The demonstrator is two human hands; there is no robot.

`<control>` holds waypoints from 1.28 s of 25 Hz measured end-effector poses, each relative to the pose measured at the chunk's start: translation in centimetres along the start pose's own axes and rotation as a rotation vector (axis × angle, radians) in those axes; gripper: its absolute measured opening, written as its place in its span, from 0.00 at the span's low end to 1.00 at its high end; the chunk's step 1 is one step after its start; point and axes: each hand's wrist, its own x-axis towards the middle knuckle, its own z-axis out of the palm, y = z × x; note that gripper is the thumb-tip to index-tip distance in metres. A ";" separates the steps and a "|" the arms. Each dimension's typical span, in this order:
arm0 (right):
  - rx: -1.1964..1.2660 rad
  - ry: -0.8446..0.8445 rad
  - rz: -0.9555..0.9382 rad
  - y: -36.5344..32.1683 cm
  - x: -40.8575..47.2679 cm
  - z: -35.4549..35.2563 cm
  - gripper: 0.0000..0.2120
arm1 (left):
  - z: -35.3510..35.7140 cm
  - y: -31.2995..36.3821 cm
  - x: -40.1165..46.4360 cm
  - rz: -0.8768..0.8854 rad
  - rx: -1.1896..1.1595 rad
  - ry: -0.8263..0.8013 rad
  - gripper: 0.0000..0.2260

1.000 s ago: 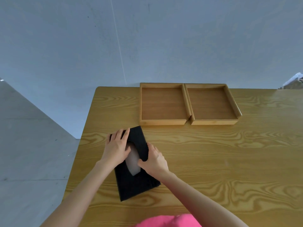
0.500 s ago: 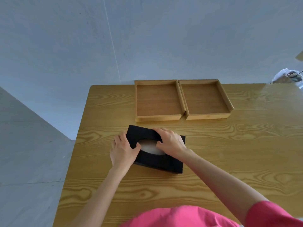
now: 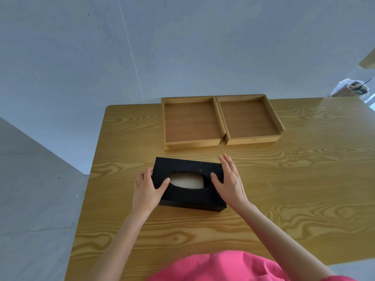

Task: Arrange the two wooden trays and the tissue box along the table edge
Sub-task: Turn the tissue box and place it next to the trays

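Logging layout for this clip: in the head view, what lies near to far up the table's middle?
Pink top → black tissue box with left hand and right hand at its ends → left wooden tray beside right wooden tray at the far edge → grey wall.

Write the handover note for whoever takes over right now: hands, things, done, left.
Left hand grips the tissue box at its left end, thumb on top. Right hand lies flat against its right end, thumb on top.
Left tray and right tray sit side by side at the far edge of the table: done.
The box rests in front of the left tray, apart from it.
Left: probably set the box in line at that edge, beside the trays.
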 end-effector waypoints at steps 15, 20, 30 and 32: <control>0.352 -0.044 0.463 0.9 -1.5 1.6 0.11 | 0.1 -2.3 -0.8 -0.205 -0.424 -0.188 0.29; 0.369 -0.024 0.382 -0.8 -0.3 1.5 0.13 | -2.5 -2.7 0.2 -0.225 -0.499 -0.221 0.25; 0.347 -0.085 0.180 -7.3 6.1 1.0 0.15 | -8.4 -2.8 5.5 -0.252 -0.595 -0.111 0.28; 0.336 -0.107 0.140 -8.7 7.9 1.5 0.15 | -9.5 -2.7 6.9 -0.266 -0.621 -0.075 0.26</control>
